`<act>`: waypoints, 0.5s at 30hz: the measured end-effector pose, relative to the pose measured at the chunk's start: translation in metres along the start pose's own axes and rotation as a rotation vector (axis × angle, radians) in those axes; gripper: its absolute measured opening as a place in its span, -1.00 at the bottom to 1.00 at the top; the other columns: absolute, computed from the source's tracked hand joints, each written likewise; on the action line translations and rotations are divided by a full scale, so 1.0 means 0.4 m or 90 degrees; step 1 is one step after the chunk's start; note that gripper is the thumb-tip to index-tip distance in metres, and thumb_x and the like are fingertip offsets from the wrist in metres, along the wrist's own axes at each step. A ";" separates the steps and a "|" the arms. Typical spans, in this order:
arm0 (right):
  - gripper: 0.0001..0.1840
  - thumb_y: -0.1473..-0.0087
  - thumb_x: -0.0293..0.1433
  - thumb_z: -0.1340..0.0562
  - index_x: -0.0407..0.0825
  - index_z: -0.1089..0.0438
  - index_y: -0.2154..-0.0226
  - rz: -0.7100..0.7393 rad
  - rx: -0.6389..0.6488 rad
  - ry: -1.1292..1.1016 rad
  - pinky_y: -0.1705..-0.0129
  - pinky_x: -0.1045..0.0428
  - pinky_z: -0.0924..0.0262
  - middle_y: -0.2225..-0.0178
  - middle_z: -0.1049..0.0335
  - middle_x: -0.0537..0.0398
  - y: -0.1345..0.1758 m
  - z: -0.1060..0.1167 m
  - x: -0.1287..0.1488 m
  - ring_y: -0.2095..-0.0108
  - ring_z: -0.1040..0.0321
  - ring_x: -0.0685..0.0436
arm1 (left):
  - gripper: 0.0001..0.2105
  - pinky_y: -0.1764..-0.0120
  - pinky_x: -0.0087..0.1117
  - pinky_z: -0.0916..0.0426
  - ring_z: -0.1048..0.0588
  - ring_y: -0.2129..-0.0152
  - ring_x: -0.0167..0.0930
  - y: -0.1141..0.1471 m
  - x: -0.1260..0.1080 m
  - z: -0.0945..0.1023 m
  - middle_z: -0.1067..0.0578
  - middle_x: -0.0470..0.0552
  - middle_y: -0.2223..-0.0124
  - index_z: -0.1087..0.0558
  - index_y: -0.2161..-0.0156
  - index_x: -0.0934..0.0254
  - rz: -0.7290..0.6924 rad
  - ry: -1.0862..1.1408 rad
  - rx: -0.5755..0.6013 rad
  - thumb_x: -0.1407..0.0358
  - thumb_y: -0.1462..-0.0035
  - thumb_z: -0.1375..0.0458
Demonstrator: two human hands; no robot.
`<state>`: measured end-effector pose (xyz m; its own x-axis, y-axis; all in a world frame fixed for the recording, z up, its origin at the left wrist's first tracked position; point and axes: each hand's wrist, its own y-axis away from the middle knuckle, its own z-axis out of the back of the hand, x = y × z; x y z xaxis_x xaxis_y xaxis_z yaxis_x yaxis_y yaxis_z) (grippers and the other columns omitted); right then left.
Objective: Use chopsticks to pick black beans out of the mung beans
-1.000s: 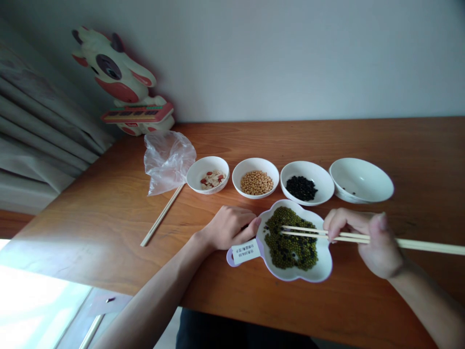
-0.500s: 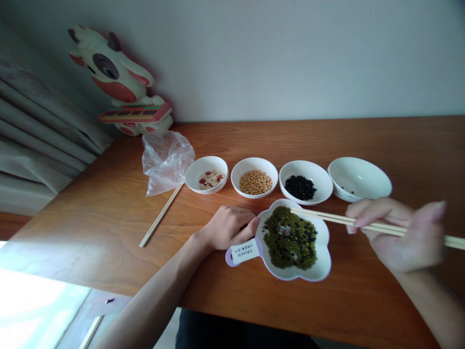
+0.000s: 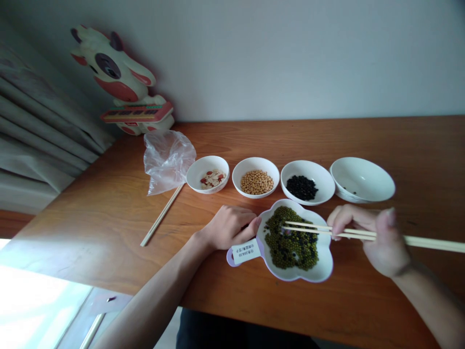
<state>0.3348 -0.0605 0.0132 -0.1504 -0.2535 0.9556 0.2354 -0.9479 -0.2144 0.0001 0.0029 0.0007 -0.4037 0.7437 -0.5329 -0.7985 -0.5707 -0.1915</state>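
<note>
My right hand (image 3: 374, 235) is closed around a pair of chopsticks (image 3: 348, 233), whose slightly parted tips are over the beans in a flower-shaped white dish (image 3: 324, 264) with a purple rim and labelled handle. Green beans mixed with some black ones (image 3: 290, 242) cover much of its bottom. My left hand (image 3: 232, 227), fingers curled, grips the dish's left edge beside the handle with the thumb. Just behind the dish stands a white bowl (image 3: 325, 174) of black beans. To its right, a larger white bowl (image 3: 374, 179) holds a few small beans.
Further left are a bowl (image 3: 255, 162) of yellow soybeans and a bowl (image 3: 194, 167) of pale flakes and reddish nuts. A second pair of chopsticks (image 3: 162, 215) lies near a clear plastic bag (image 3: 169, 160). A cow-shaped toy keyboard (image 3: 140, 114) leans against the wall.
My right hand has moved left and slightly down, bringing the chopsticks further over the dish. Their tips have spread apart. My left hand stays at the dish.
</note>
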 end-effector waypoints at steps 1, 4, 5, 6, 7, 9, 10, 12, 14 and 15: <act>-0.09 -0.29 0.27 0.25 0.07 -0.54 0.47 -0.001 0.004 0.004 0.41 -0.13 -0.27 0.50 -0.46 -0.01 0.001 0.000 -0.003 0.47 -0.40 -0.23 | -0.58 0.38 -0.37 -0.16 -0.32 0.52 -0.47 0.000 0.000 0.000 -0.40 -0.06 0.46 -0.27 0.44 0.26 0.001 0.003 0.002 0.22 -0.52 0.12; -0.08 -0.31 0.26 0.27 0.07 -0.53 0.47 -0.005 0.014 0.014 0.39 -0.12 -0.27 0.49 -0.48 0.00 0.003 0.002 -0.008 0.45 -0.41 -0.22 | -0.59 0.37 -0.36 -0.16 -0.31 0.52 -0.47 0.000 0.000 0.001 -0.40 -0.07 0.46 -0.26 0.43 0.26 0.002 0.014 0.006 0.23 -0.52 0.12; -0.08 -0.31 0.25 0.28 0.08 -0.53 0.46 -0.006 0.016 0.016 0.38 -0.12 -0.27 0.49 -0.48 0.00 0.003 0.002 -0.009 0.44 -0.41 -0.23 | -0.59 0.37 -0.36 -0.16 -0.31 0.51 -0.47 0.000 0.000 0.001 -0.40 -0.07 0.46 -0.26 0.43 0.26 0.003 0.018 0.006 0.22 -0.52 0.12; -0.08 -0.32 0.24 0.29 0.08 -0.53 0.46 -0.008 0.018 0.018 0.38 -0.12 -0.27 0.49 -0.48 0.00 0.004 0.002 -0.009 0.44 -0.42 -0.23 | -0.59 0.36 -0.36 -0.15 -0.32 0.51 -0.47 0.000 0.000 0.001 -0.40 -0.07 0.45 -0.26 0.43 0.26 0.004 0.020 0.006 0.22 -0.52 0.12; -0.08 -0.33 0.23 0.30 0.09 -0.53 0.46 -0.009 0.018 0.019 0.38 -0.12 -0.27 0.49 -0.48 0.01 0.004 0.001 -0.010 0.44 -0.41 -0.23 | -0.59 0.36 -0.36 -0.15 -0.32 0.51 -0.47 0.001 0.001 0.001 -0.40 -0.07 0.45 -0.26 0.42 0.26 0.005 0.021 0.006 0.22 -0.52 0.12; -0.09 -0.33 0.23 0.30 0.10 -0.52 0.46 -0.009 0.018 0.018 0.39 -0.12 -0.26 0.49 -0.47 0.02 0.004 -0.002 -0.010 0.45 -0.40 -0.22 | -0.59 0.36 -0.36 -0.15 -0.32 0.51 -0.47 0.001 0.001 0.000 -0.40 -0.07 0.45 -0.26 0.42 0.26 0.006 0.021 0.006 0.22 -0.52 0.12; -0.09 -0.33 0.22 0.30 0.10 -0.52 0.46 -0.009 0.018 0.017 0.40 -0.12 -0.26 0.50 -0.46 0.02 0.004 -0.004 -0.010 0.46 -0.39 -0.22 | -0.59 0.35 -0.36 -0.15 -0.32 0.50 -0.46 0.001 0.001 0.000 -0.40 -0.07 0.45 -0.26 0.42 0.26 0.007 0.020 0.007 0.22 -0.52 0.12; -0.09 -0.34 0.22 0.30 0.10 -0.52 0.46 -0.009 0.018 0.016 0.41 -0.11 -0.26 0.50 -0.45 0.03 0.004 -0.006 -0.010 0.47 -0.39 -0.21 | -0.59 0.36 -0.36 -0.15 -0.32 0.50 -0.46 0.002 0.002 -0.001 -0.40 -0.07 0.45 -0.26 0.42 0.26 0.007 0.019 0.008 0.21 -0.52 0.12; -0.11 -0.35 0.21 0.29 0.09 -0.51 0.46 -0.009 0.014 0.014 0.41 -0.11 -0.25 0.50 -0.45 0.03 0.005 -0.008 -0.010 0.46 -0.40 -0.21 | -0.59 0.36 -0.37 -0.15 -0.31 0.50 -0.47 0.003 0.003 -0.003 -0.40 -0.07 0.45 -0.26 0.42 0.26 0.009 0.018 0.008 0.21 -0.52 0.12; -0.12 -0.36 0.20 0.28 0.09 -0.51 0.46 -0.008 0.013 0.014 0.41 -0.11 -0.25 0.50 -0.45 0.03 0.005 -0.009 -0.009 0.46 -0.40 -0.21 | -0.58 0.36 -0.37 -0.15 -0.31 0.51 -0.47 0.003 0.003 -0.003 -0.39 -0.07 0.45 -0.25 0.43 0.26 0.009 0.019 0.008 0.21 -0.52 0.12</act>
<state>0.3324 -0.0622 0.0084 -0.1746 -0.2461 0.9534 0.2527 -0.9470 -0.1982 -0.0008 0.0027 -0.0012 -0.4023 0.7244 -0.5598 -0.7980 -0.5772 -0.1734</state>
